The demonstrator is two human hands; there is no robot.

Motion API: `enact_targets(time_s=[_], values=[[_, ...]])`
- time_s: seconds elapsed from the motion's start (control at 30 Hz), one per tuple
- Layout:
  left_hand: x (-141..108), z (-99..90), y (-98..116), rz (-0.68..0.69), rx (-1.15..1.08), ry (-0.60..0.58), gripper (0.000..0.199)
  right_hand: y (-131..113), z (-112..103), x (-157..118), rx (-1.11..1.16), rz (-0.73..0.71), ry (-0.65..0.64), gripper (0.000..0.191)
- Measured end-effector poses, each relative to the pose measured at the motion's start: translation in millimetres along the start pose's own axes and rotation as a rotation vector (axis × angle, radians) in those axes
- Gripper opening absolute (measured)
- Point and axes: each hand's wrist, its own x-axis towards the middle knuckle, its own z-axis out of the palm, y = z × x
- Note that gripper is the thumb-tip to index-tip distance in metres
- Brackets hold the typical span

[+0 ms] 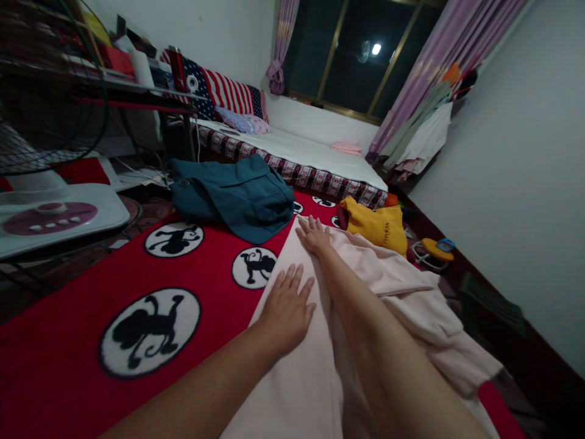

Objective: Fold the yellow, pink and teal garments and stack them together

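Your left hand (287,305) and, at its 1 o'clock, your right hand (314,235) lie palm-down, fingers extended, gripping nothing, on the pale pink soft-cloth garment (301,378), probably to keep it smooth. The red monkey-print blanket (219,305) beneath seemingly gives broad support. The dark teal cloth garment (233,198) at 11 o'clock and mustard-yellow cloth garment (381,228) at 2 leave working room.

Cloth (297,390) is showing pale pink; blanket (59,347) is bearing black monkeys in white circles on red; curtains (452,46) are showing purple.
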Motion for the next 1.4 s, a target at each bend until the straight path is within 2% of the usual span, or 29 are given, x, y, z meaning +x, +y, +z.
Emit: enact_targets(time_s=[0.13,0.27,0.37,0.43,0.5,0.53,0.6,0.63,0.7,0.8,0.87,0.97,1.07,1.17,1.3,1.4], values=[[-0.7,0.9,-1.7,0.007,0.018,0.037,0.057,-2.7,-2.9,-29.7,-0.027,-0.034,-0.044,0.059],[-0.9,1.7,-2.4,0.014,0.045,0.044,0.059,4.3,-3.8,-86.5,0.007,-0.172,-0.083,0.059],[-1.0,1.9,-2.7,0.023,0.055,0.038,0.057,20.0,-15.0,-126.8,0.115,-0.293,-0.094,0.06],[-0.8,2.1,-3.1,0.026,0.058,0.033,0.056,39.8,-33.2,-145.7,0.235,-0.322,-0.153,0.055],[-0.5,2.5,-3.6,0.027,0.06,0.033,0.055,68.4,-59.7,-159.6,0.318,-0.213,-0.167,0.04],[-0.2,2.7,-3.8,0.026,0.06,0.033,0.055,85.1,-74.6,-166.0,0.306,-0.101,-0.127,0.032],[0.2,2.9,-4.0,0.027,0.057,0.031,0.055,119.8,-103.5,-179.9,0.156,0.138,0.098,0.03],[0.3,2.9,-3.9,0.026,0.055,0.028,0.055,135.9,-115.4,-187.9,0.036,0.244,0.149,0.032],[0.5,2.8,-3.7,0.028,0.057,0.023,0.056,161.8,-130.6,-205.0,-0.163,0.398,0.082,0.042],[0.5,2.6,-3.2,0.032,0.069,0.026,0.055,179.6,-130.8,-227.2,-0.298,0.483,-0.174,0.055],[0.3,2.8,-3.2,0.033,0.076,0.029,0.055,179.3,-124.1,-235.1,-0.317,0.481,-0.272,0.049],[-0.1,3.5,-3.8,0.033,0.082,0.033,0.055,172.2,-125.2,-236.3,-0.318,0.484,-0.269,0.028],[-0.3,4.1,-4.6,0.039,0.082,0.046,0.054,171.9,-145.5,-230.2,-0.348,0.539,-0.072,0.02],[-0.6,5.2,-5.4,0.044,0.068,0.068,0.054,184.1,-164.8,-219.2,-0.371,0.559,0.303,0.023],[-0.3,8.3,-7.4,0.054,-0.018,0.104,0.052,191.2,-168.5,-194.0,-0.173,0.349,0.745,0.016],[3.8,9.5,-11.3,0.031,-0.252,0.178,0.048,156.5,-174.1,-178.6,0.08,0.109,1.022,0.006]])
